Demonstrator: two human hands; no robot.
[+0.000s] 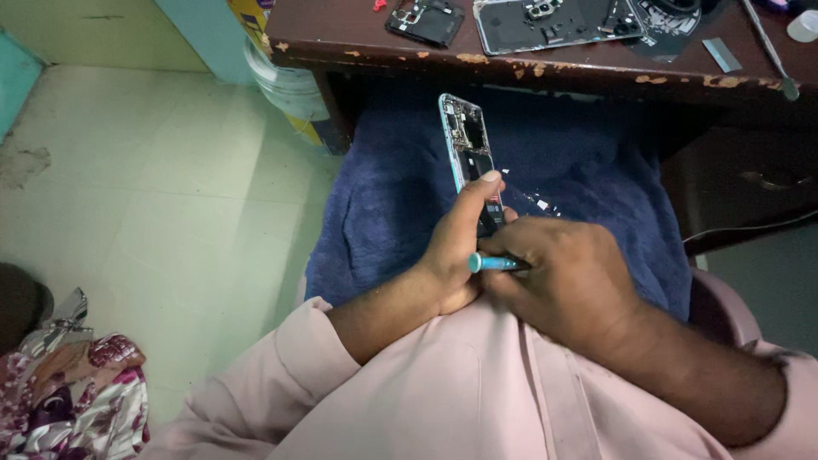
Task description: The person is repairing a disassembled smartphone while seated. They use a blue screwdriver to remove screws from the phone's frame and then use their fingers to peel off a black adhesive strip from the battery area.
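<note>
Blue terry cloth, a dark towel (pixel 400 196), covers the person's lap in the head view, and over it the two hands meet near the middle of the scene. The left hand (pixel 456 251) is closed around the near end of an opened phone (pixel 467 149), its thumb pressed flat along the near part of the frame; the phone stands tilted, far end up and leaning left, with its back off so that the circuit parts and a pale teal rim show. The right hand (pixel 567 277) sits just right of the left and touches it, fingers curled shut on a thin tool with a light blue handle (pixel 492 263); the handle end pokes out to the left toward the left palm, and the working tip is hidden under the fingers, so where it meets the phone cannot be told. Pale pink sleeves run from both wrists to the near edge. A few small white scraps (pixel 540 203) lie on the towel just right of the phone. Far off, a worn brown wooden table (pixel 511 64) carries a removed phone back panel (pixel 558 24), a smaller dark phone part (pixel 424 20) and a metal pry tool (pixel 769 51). At far left of the table stands a white bucket (pixel 285 85); a flowered cloth (pixel 72 392) lies on the pale tiled floor, near left.
</note>
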